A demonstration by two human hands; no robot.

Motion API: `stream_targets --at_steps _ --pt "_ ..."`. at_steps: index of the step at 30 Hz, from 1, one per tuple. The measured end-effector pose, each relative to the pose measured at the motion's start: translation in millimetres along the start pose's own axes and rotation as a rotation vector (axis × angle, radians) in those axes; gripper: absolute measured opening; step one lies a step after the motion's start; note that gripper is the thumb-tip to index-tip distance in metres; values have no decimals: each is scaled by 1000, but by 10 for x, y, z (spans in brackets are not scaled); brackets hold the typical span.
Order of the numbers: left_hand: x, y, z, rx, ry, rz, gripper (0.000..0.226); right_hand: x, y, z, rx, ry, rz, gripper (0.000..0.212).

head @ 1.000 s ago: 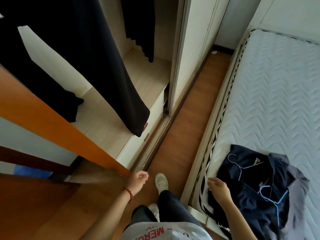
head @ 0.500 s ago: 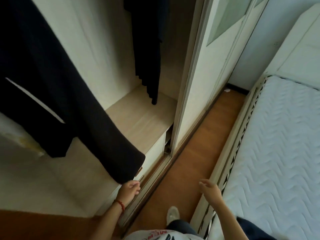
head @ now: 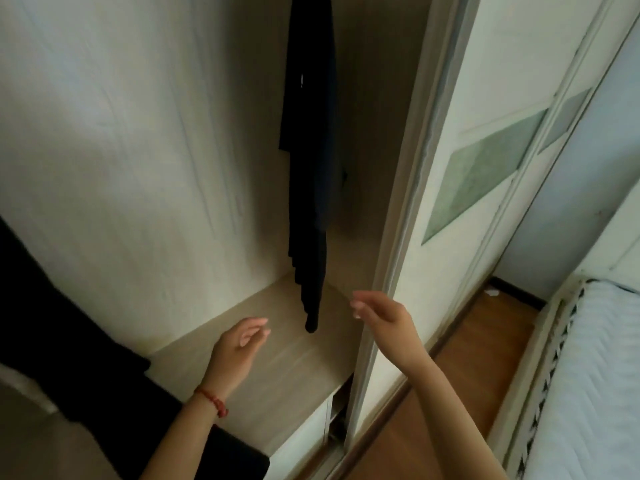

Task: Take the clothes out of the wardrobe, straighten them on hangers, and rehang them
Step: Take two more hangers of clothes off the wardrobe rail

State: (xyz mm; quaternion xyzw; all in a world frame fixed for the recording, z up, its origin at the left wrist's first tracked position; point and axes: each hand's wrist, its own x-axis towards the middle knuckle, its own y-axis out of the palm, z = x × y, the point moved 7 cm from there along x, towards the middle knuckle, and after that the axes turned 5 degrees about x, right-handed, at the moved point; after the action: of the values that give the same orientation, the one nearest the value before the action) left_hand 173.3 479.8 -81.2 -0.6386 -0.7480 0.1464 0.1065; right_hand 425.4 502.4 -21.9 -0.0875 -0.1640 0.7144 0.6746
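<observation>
Pale wood-grain panelling lines the open wardrobe, its back wall and low inner shelf both bare. A white sliding door with greenish frosted glass insets stands at the right of the opening, its edge running down between the two raised arms. Past it, orange-brown wooden floor runs along to a white quilted mattress at the far right.

One long dark navy garment hangs deep in the wardrobe, falling in narrow folds to a point that ends just above the shelf. A second dark garment crosses the lower left corner, close to the viewer; how it hangs is out of view.

Both arms are lifted toward the hanging navy garment. The left hand is open and relaxed, fingers loosely curled and slightly parted, holding nothing; it sits below and to the left of the garment's tip, apart from it. A red beaded bracelet circles that wrist. The right hand is also open, fingers extended together and bent a little at the knuckles, empty, just to the right of the garment's lower end and not touching it.

No readable label or writing shows on either garment.
</observation>
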Motion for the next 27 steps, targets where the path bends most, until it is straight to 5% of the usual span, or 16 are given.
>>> stream_targets --at_steps 6,13,18,21,27 --pt "721 -591 -1148 -3 250 -182 16 676 -218 1516 55 -378 -31 25" --pt "1308 -1271 -2179 -13 436 -327 23 1356 -663 2851 59 -690 -306 26" --pt "1452 -1429 -2760 32 542 -372 18 1955 -830 3333 80 -562 -398 33" --pt "1448 -1494 -2959 66 581 -396 18 2319 -814 3533 22 -423 -326 17" --pt "1347 -1688 -3239 125 623 -531 12 2897 -706 3753 -43 -305 -197 22"
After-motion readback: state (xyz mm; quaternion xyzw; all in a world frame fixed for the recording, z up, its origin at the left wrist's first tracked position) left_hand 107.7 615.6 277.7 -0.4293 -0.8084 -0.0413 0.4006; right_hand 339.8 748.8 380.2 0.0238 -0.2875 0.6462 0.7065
